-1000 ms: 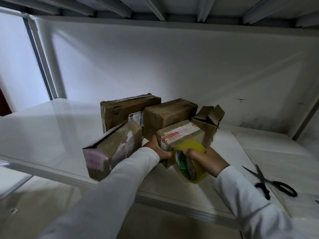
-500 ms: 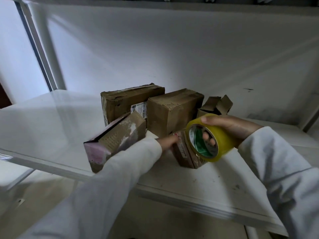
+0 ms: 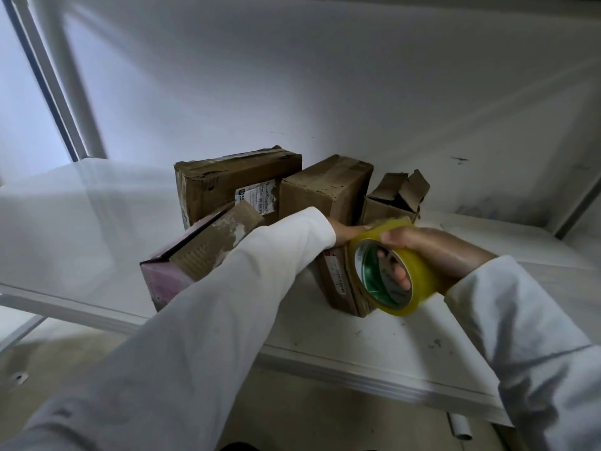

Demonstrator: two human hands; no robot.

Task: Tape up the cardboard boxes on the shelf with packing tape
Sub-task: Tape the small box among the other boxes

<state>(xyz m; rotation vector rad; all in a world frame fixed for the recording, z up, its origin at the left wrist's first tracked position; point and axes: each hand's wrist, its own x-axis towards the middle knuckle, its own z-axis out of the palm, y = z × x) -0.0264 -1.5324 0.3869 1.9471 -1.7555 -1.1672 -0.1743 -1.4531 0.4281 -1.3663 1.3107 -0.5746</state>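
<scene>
Two hands work at the shelf's front edge. Our right hand (image 3: 435,252) grips the yellow tape roll (image 3: 390,271), fingers hooked through its green core, the roll pressed against the small box (image 3: 341,284) standing on end. Our left hand (image 3: 348,234) lies flat on that box's top; its fingers are partly hidden by the roll. Just left, a pink-ended box (image 3: 195,258) leans tilted. Behind stand two closed brown boxes (image 3: 227,187) and, toward the back right, an open-flapped box (image 3: 396,196), all on the white shelf (image 3: 374,346).
</scene>
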